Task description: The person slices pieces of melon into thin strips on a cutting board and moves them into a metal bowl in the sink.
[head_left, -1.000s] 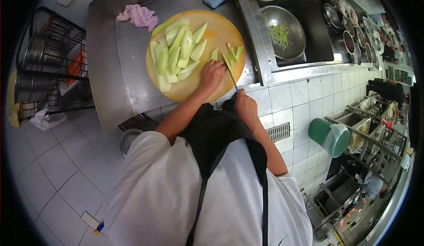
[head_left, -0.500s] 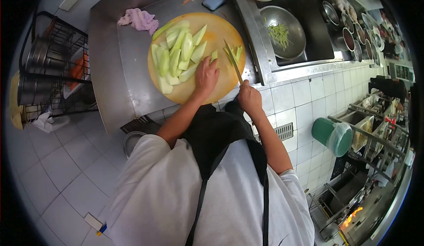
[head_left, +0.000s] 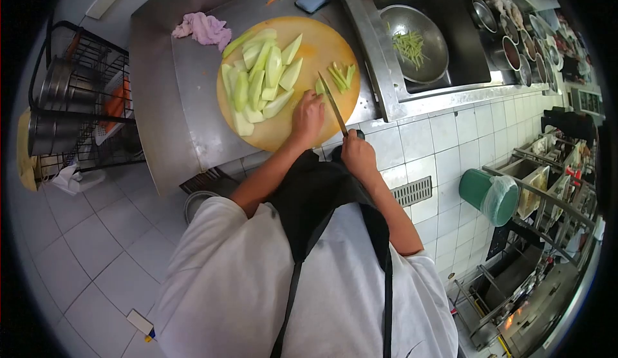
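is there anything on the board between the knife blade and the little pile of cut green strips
Nothing visible does. The knife, held in the right hand, lies with its tip just beside the cut strips on the cutting board. The left hand rests on the blade's other side, and the big slices lie farther left.

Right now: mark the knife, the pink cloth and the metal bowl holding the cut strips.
knife [head_left: 333,106], head view, middle of the blade.
pink cloth [head_left: 205,27], head view, centre of the bunched fabric.
metal bowl [head_left: 430,34], head view, bare inner wall right of the strips.
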`<move>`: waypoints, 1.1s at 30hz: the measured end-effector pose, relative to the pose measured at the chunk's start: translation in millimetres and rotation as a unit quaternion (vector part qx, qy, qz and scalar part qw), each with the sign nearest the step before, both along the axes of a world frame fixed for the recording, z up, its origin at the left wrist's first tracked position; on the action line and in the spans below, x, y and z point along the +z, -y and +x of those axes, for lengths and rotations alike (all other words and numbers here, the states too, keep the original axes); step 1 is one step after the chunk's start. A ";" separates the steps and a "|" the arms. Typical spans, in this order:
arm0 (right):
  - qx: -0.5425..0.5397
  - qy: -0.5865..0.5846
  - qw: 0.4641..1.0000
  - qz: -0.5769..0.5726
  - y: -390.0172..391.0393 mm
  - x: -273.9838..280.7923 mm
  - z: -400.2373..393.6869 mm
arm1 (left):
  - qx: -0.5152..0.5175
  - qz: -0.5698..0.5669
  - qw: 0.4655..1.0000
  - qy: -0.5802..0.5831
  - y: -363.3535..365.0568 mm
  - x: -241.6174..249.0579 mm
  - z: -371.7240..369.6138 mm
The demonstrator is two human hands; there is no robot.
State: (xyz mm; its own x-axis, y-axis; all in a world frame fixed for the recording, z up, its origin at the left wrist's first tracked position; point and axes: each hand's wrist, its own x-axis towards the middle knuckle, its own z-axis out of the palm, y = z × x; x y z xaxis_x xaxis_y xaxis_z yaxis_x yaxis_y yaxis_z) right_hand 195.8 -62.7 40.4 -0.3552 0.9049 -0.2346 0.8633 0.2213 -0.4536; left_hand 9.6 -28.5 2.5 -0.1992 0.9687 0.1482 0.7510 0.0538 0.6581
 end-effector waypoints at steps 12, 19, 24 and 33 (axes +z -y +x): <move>0.037 0.049 0.998 0.013 -27.0 -21.2 -14.7 | 0.008 -0.009 0.999 0.032 -2.3 -8.2 -5.6; 0.047 -0.003 0.999 0.027 -14.7 -5.9 -6.4 | 0.027 -0.014 0.998 0.049 -1.6 -8.0 -6.6; 0.045 0.039 0.998 0.022 -7.7 -7.6 -5.6 | 0.031 -0.018 0.998 0.056 -3.3 -8.7 -6.8; 0.037 0.042 0.998 -0.022 -4.4 1.6 -3.7 | 0.033 -0.014 0.998 0.057 -2.7 -5.7 -6.5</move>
State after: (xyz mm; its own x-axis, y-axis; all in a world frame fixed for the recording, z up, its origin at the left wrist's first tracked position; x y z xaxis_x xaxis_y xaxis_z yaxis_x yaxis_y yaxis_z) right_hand 192.1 -58.3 42.0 -0.3983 0.8651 -0.3050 0.8806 0.2676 -0.3911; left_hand 3.0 -25.7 -3.1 -0.2759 0.9565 0.0946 0.6663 0.1194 0.7360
